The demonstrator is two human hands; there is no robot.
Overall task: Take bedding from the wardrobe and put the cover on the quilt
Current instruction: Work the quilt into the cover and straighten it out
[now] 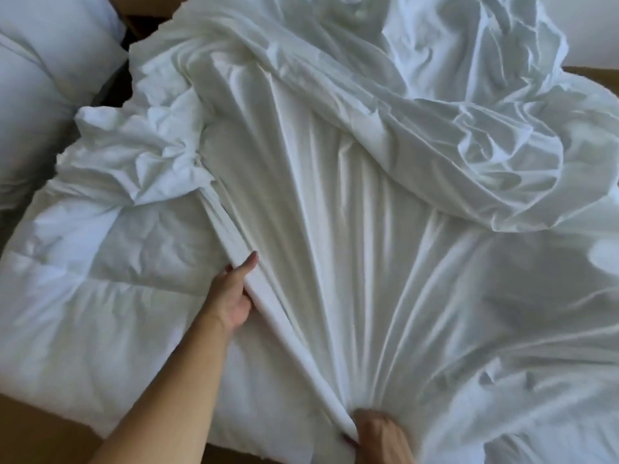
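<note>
At near edge I see left hand (234,293) gripping hem of smooth white fabric cover (335,195), right hand (382,433) clutching its gathers, likely to drag it over puffy white quilt (100,279).

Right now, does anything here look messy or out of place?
Yes: the cover is bunched and crumpled, lying over only part of the quilt, which is bare beside the left hand. Both that and the right hand grip the cover.

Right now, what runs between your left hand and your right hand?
In the head view, the folded edge of the quilt cover, pulled taut, runs from the left hand down to the right hand, with the quilt beneath.
</note>
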